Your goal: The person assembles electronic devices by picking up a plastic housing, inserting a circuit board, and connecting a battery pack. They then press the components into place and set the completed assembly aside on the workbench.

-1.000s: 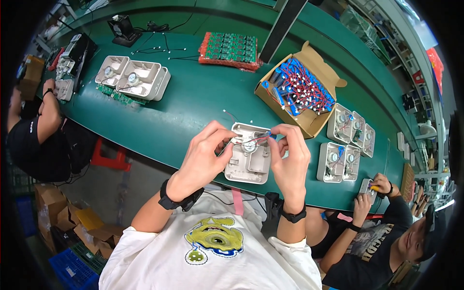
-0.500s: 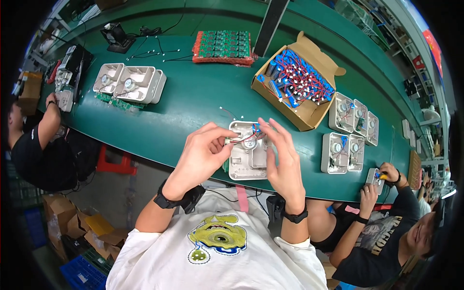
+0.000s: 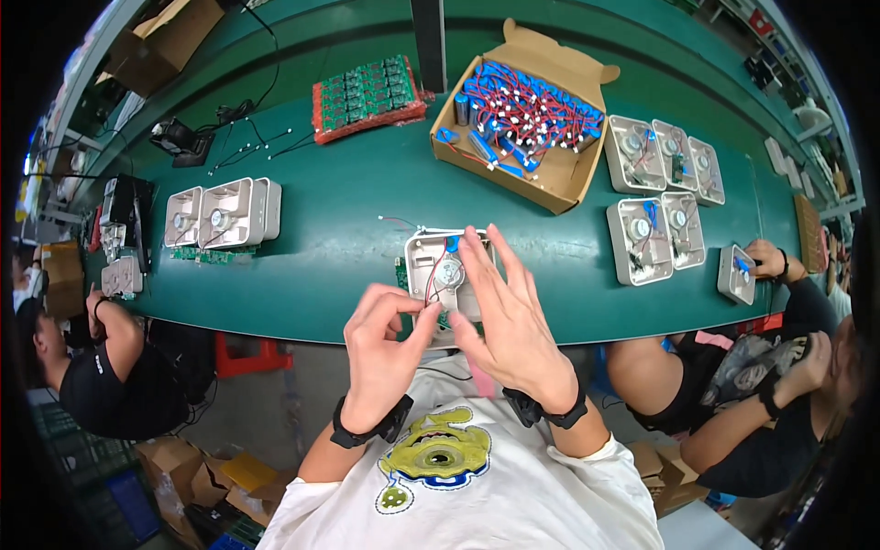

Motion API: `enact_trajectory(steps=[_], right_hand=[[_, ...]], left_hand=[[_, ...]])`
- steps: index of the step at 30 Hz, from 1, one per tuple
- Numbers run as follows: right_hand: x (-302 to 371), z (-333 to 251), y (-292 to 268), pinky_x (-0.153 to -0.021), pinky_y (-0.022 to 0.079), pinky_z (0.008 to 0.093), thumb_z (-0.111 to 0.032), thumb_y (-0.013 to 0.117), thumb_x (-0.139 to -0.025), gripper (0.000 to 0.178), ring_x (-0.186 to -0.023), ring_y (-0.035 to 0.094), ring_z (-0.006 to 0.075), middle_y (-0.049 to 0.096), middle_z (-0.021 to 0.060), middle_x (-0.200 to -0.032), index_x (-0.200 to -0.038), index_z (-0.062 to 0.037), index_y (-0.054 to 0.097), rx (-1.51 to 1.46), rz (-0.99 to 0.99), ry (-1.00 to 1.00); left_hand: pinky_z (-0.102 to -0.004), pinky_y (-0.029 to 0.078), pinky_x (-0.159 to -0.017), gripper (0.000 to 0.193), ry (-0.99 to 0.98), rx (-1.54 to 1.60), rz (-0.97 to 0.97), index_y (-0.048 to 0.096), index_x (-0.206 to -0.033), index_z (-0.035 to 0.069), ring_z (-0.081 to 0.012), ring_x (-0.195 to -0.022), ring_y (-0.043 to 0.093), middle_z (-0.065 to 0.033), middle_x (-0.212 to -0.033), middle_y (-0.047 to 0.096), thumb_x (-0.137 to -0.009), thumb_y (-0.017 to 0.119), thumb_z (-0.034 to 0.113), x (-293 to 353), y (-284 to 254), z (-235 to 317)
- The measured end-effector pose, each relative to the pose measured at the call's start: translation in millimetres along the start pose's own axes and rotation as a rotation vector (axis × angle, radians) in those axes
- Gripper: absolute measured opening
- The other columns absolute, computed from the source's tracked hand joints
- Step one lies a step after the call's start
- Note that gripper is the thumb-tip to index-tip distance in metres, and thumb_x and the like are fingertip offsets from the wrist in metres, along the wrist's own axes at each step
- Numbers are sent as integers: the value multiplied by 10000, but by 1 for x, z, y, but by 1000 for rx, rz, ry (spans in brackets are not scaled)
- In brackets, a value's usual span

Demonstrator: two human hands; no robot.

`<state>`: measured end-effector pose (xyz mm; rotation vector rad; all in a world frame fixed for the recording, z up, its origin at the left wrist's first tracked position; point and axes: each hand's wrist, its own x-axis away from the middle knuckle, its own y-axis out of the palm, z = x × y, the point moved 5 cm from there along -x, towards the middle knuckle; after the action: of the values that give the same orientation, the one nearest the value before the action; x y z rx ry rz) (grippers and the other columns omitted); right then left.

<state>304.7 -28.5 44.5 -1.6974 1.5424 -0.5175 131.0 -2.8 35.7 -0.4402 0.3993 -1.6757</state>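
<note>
In front of me on the bench lies a light grey plastic housing [image 3: 423, 251] with a round speaker [image 3: 449, 273] inside. A blue battery [image 3: 452, 244] shows near its top edge. Thin red and black wires [image 3: 429, 280] run down the housing's left part to the fingertips of my left hand [image 3: 385, 335], which is closed in a pinch on them. My right hand [image 3: 513, 335] is open, its long fingers stretched over the housing's right side and its thumb low near the middle. My hands partly hide the interior. A green circuit board [image 3: 401, 272] peeks out at the left edge.
Behind the housing stands an open cardboard box [image 3: 559, 188] of blue batteries. More housings sit at the right [image 3: 632, 243] and left [image 3: 225, 215]. Stacked circuit boards [image 3: 367, 96] lie on red bubble wrap. A co-worker [image 3: 110, 367] sits left, another [image 3: 761, 403] right.
My left hand has moved from the housing's upper left down to its lower left, bringing the wires along. My right hand has shifted lower over the housing. The head view has turned.
</note>
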Motion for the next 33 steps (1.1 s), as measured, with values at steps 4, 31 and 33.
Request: enact_trajectory(steps=[4, 31, 33], right_hand=[[3, -4, 6, -1208, 303, 621, -425, 800, -899, 1045, -1584, 203, 535, 247, 299, -1715, -1646, 65, 257, 21, 28, 4], [17, -22, -53, -1073, 427, 598, -312, 898, -760, 1081, -1274, 493, 515, 378, 356, -1505, -1623, -21, 314, 220, 75, 268], [18, -6, -92, -1075, 453, 572, -308, 895, -733, 1043, -1286, 509, 499, 424, 317, -1479, -1589, -37, 365, 247, 122, 332]], left_hand=[[-295, 454, -566, 200, 273, -79, 59, 774, -976, -8, -136, -687, 594, -57, -899, 605, -835, 891, 72, 7, 4, -6], [-356, 566, -864, 388, 410, 305, 52, 658, -1304, -39, -249, -1019, 662, -153, -1189, 652, -917, 668, -71, -11, -32, -77], [-333, 547, -905, 385, 360, 102, 115, 625, -1348, -35, -238, -1093, 646, -149, -1294, 612, -964, 637, -44, -17, -27, -80]])
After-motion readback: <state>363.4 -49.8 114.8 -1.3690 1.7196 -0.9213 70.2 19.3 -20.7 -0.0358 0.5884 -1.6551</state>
